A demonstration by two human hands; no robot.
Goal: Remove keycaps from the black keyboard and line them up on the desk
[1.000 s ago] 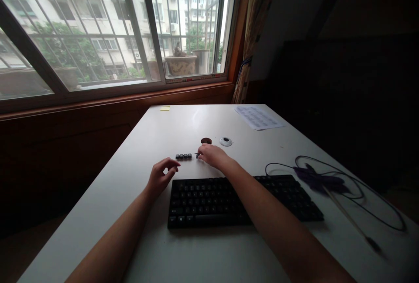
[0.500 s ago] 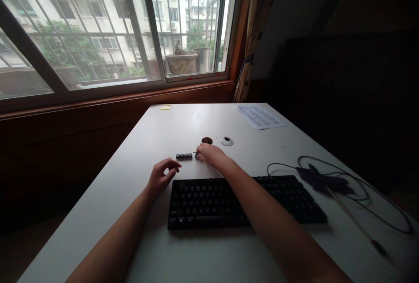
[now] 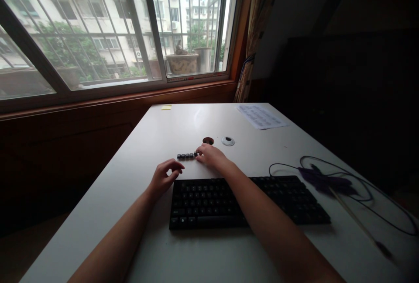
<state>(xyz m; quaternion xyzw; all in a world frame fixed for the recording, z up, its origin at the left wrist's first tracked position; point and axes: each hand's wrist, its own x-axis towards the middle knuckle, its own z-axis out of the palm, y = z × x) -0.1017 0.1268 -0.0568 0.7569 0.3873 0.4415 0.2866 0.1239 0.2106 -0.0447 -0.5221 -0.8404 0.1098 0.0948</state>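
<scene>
A short row of several small black keycaps (image 3: pixel 185 156) lies on the white table. At the right end of this row, my right hand (image 3: pixel 209 155) pinches another dark keycap (image 3: pixel 195 153) between thumb and fingertips. My left hand (image 3: pixel 166 174) hovers by the keyboard's upper left corner, just below the row. Its fingers are loosely curled with a gap to the thumb, and nothing shows in it. Beneath my right forearm lies the black keyboard (image 3: pixel 209 200), its middle partly covered by the arm.
Behind my right hand are a round hole (image 3: pixel 208 140) in the table and a white ring-shaped cover (image 3: pixel 228 141). Printed paper (image 3: pixel 262 117) and a yellow note (image 3: pixel 166 107) lie at the far edge. To the right are a looped cable (image 3: pixel 366 187), a dark purple cloth (image 3: pixel 325 181) and a thin stick (image 3: pixel 353 219).
The keycap in my right hand has come closer to the row's right end. My left hand has shifted slightly to the right. The whole view has moved a little.
</scene>
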